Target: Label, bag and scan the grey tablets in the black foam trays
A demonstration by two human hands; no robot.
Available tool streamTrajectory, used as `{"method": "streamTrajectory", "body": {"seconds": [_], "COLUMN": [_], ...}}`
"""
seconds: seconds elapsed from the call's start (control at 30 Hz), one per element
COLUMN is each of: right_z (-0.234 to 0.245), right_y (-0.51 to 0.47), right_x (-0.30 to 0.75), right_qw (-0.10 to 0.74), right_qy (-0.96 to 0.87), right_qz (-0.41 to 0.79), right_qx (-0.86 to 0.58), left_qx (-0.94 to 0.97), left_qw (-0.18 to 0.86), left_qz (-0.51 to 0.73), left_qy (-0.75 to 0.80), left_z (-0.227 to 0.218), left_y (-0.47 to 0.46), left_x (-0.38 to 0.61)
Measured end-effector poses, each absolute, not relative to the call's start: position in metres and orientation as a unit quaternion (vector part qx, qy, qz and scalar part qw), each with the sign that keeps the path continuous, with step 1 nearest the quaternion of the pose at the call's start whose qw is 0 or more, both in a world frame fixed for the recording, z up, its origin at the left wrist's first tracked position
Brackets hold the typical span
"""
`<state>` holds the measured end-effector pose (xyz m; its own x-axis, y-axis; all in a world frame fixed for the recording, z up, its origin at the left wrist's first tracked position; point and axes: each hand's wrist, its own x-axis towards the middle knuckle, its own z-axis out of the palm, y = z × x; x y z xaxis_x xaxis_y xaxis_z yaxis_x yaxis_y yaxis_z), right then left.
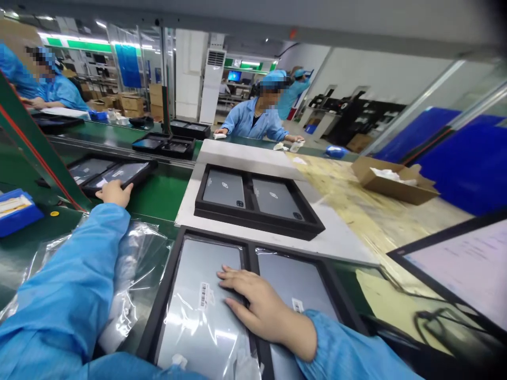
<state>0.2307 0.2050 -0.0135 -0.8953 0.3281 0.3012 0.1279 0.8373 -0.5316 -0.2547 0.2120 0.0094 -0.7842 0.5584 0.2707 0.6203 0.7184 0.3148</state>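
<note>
Here the bagged tablet (198, 311) lies under the right hand (253, 303)

1. Black tray (257, 219) with 2 grey tablets on a white board (340, 237), mid-bench.
2. Cardboard box (394, 182) near the bench's right edge.
3. Blue bin (18, 211) at the left edge.
4. Clear bags (134, 258) on the green belt.

Four black trays (257, 208), each with two tablets (224, 189); one cardboard box (392, 182).
</note>
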Motion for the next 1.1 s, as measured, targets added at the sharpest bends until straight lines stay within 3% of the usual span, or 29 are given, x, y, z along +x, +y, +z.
{"method": "streamTrajectory", "body": {"seconds": [0.17, 0.37, 0.47, 0.6, 0.7, 0.8, 0.93, 1.1], "right_z": [-0.016, -0.017, -0.018, -0.02, -0.024, -0.026, -0.017, 0.017], "right_y": [0.206, 0.21, 0.212, 0.212, 0.214, 0.22, 0.237, 0.267], "right_x": [0.227, 0.226, 0.226, 0.226, 0.226, 0.226, 0.226, 0.205], "right_qw": [0.212, 0.207, 0.204, 0.197, 0.23, 0.306, 0.363, 0.314], "right_qy": [-0.934, -0.936, -0.937, -0.934, -0.909, -0.84, -0.667, -0.524], "right_qz": [0.265, 0.264, 0.265, 0.28, 0.333, 0.414, 0.565, 0.688], "right_qx": [-0.111, -0.107, -0.102, -0.102, -0.105, -0.173, -0.322, -0.392], "left_qx": [-0.288, -0.408, -0.501, -0.653, -0.635, -0.479, -0.324, -0.286], "left_qw": [0.125, 0.085, 0.037, -0.091, -0.07, -0.021, -0.042, -0.115], "left_qz": [-0.317, -0.347, -0.335, -0.255, -0.322, -0.376, -0.306, -0.21], "left_qy": [-0.895, -0.84, -0.797, -0.707, -0.698, -0.793, -0.894, -0.928], "left_z": [0.065, 0.119, 0.112, 0.07, 0.049, 0.051, 0.052, 0.018], "left_y": [0.209, 0.213, 0.209, 0.197, 0.189, 0.186, 0.187, 0.194], "left_x": [-0.203, -0.102, -0.047, -0.006, -0.031, -0.107, -0.22, -0.278]}}
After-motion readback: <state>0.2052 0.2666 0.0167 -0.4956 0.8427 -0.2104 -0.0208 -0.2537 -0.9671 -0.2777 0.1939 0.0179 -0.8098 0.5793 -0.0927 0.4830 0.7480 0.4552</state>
